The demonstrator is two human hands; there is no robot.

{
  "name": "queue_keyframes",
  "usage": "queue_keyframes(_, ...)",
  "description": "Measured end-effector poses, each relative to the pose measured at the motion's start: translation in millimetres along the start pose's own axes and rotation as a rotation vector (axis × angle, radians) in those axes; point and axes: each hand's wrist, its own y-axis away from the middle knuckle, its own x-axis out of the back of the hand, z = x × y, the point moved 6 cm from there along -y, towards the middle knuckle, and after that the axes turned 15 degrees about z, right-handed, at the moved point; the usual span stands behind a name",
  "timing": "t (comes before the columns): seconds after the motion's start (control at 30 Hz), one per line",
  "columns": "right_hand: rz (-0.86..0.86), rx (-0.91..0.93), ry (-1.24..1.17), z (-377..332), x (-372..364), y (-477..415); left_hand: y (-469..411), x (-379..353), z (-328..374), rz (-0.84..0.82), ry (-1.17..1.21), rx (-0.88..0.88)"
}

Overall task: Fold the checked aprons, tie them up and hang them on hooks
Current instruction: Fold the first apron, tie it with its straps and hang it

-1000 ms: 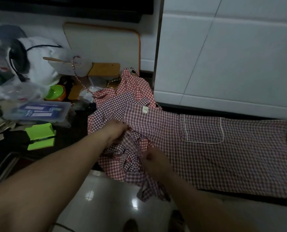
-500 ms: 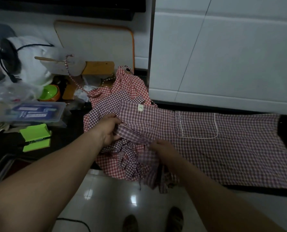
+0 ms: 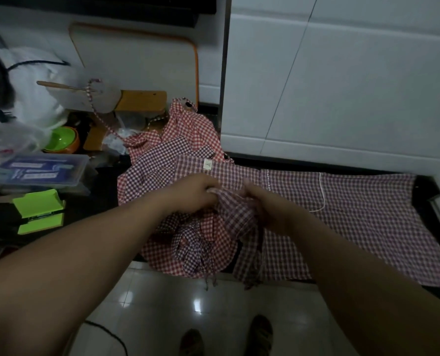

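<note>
Gripping bunched fabric of a checked apron (image 3: 355,214) spread on the dark counter (image 3: 106,186), the left hand (image 3: 195,195) and right hand (image 3: 267,204) curled tightly, nearly touching.

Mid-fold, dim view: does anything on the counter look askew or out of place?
Yes. One checked strap strays up among the things at back left, and the bunched aprons with their ties hang over the front edge of the counter.

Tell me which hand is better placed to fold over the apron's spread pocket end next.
Likely the right. The right hand grips bunched cloth beside the pocket, and the apron lies flat on that side; the left hand grips nearer the crumpled heap.
</note>
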Motion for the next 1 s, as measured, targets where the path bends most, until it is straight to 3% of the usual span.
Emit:
queue_keyframes(0.13,-0.05,0.068,0.102,29,0,9,-17,22,-3,0.167,0.166,0.211)
queue_keyframes(0.27,0.058,0.214,0.122,37,-26,3,-39,17,5,0.13,0.014,0.222)
queue_keyframes(0.4,0.478,0.28,0.091,25,23,-26,-64,13,2,0.18,-0.334,0.116)
queue_keyframes(0.47,0.713,0.223,0.148,27,63,-38,-67,5,-7,0.088,-0.575,0.1)
queue_keyframes(0.53,0.798,0.2,0.26,34,87,-44,-68,-7,-17,0.049,-0.626,0.084)
queue_keyframes(0.63,0.704,0.421,0.637,50,81,-52,-56,-2,-27,0.257,-0.549,0.148)
queue_keyframes(0.73,0.607,0.53,0.908,63,60,-43,-39,10,-42,0.415,-0.521,0.357)
queue_keyframes(0.8,0.679,0.585,0.831,63,59,-40,-32,11,-58,0.421,-0.455,0.54)
queue_keyframes(0.87,0.658,0.634,0.764,59,58,-40,-28,7,-71,0.44,-0.229,0.693)
queue_keyframes(0.93,0.537,0.667,0.813,61,52,-43,-25,3,-75,0.474,-0.022,0.755)
queue_keyframes(1.0,0.536,0.686,0.853,62,54,-45,-21,1,-72,0.496,0.066,0.762)
